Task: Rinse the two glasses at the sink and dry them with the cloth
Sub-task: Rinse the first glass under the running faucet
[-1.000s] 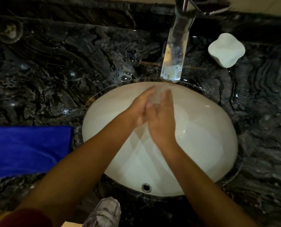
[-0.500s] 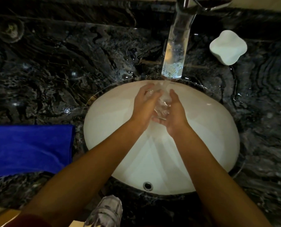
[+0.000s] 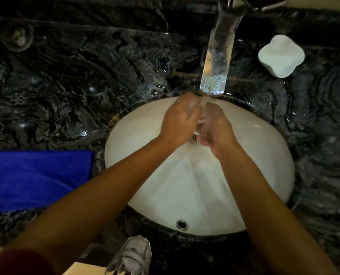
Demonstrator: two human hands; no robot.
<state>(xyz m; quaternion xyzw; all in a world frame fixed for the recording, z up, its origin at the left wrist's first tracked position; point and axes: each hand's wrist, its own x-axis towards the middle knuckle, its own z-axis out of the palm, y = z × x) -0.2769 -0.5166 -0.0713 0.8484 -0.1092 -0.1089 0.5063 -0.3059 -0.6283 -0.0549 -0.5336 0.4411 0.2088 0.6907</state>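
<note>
I see both hands, left hand (image 3: 178, 124) and right hand (image 3: 216, 128), cupped around a glass (image 3: 198, 124) under the tap (image 3: 216, 62); glass axis unclear, blurred.

Single view only, head cam, wide-angle, so nothing shared with a second view. It looks steeply down and slightly forward over the white sink (image 3: 244, 175), which fills the centre. Close range: both forearms enter from the bottom edge, and the left hand (image 3: 178, 124) and right hand (image 3: 216, 128) sit just above centre under the tap (image 3: 217, 62). Top edge reaches the back of the dark stone table (image 3: 66, 86). Left edge cuts the blue cloth (image 3: 36, 179); two glasses (image 3: 16, 36) sit top left corner. Bottom edge catches a shoe (image 3: 131, 257) on the floor. Barrel distortion bends the outer edges.
</note>
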